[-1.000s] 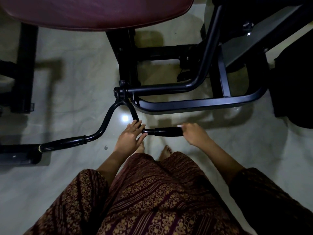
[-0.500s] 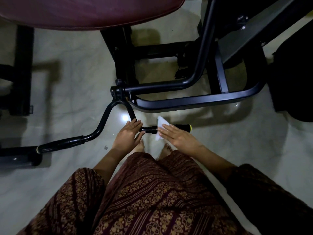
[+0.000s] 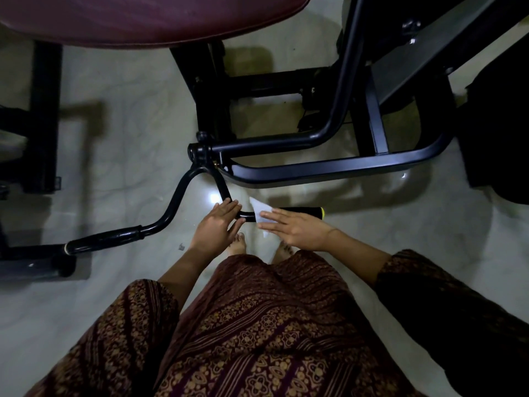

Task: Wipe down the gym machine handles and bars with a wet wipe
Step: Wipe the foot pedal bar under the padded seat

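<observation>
Slid inward from the yellow-capped end of the handle (image 3: 300, 211), the right hand (image 3: 297, 229) now lies flat, fingers straight, pressing the white wipe (image 3: 261, 210) onto the grip's inner end. Just beside it, the left hand (image 3: 217, 226) clasps the bent bar (image 3: 222, 188) between fingers and thumb, apparently steadying it against the rubbing.

Dim, edge-warped view, hard shadows, small glare on the floor (image 3: 128, 156), corners possibly blurred.
</observation>
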Demonstrator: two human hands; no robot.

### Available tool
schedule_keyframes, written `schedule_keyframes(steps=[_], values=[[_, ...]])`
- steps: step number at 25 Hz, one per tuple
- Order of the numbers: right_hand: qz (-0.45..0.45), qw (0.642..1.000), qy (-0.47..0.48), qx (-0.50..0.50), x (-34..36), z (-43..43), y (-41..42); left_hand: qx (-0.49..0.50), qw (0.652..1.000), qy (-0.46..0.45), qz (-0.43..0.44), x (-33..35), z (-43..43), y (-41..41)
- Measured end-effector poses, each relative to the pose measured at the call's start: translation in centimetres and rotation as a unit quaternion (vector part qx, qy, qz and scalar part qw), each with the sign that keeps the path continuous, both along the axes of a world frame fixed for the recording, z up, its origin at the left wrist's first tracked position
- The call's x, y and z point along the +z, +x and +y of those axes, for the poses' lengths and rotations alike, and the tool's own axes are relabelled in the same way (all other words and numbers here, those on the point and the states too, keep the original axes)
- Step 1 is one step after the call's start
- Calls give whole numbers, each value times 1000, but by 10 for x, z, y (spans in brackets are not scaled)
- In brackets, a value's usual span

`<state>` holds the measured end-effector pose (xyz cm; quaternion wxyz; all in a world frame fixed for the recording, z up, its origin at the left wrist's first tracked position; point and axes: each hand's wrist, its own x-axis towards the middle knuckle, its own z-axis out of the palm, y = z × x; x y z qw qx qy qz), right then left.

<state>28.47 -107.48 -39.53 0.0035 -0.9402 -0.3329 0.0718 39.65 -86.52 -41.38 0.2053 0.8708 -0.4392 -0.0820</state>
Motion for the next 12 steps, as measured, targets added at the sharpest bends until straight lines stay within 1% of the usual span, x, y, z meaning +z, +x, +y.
schedule_keyframes(steps=[2,4,8,10,11,12], values=[[4,1000,7,-15,4,-18,-10,3,1000,-1,3,0,0,0],[19,996,60,-67,10,-38,-24,6,1000,0,9,-1,1,-2],[-17,985,125,-121,23,-67,-47,12,1000,0,16,-2,2,-2],[-19,968,172,-181,32,-51,-36,14,1000,1,14,-2,1,-2],[-11,960,182,-210,32,-36,-27,15,1000,1,15,-2,1,-3],[17,953,183,-240,28,-17,-16,15,1000,0,15,-2,1,-3]])
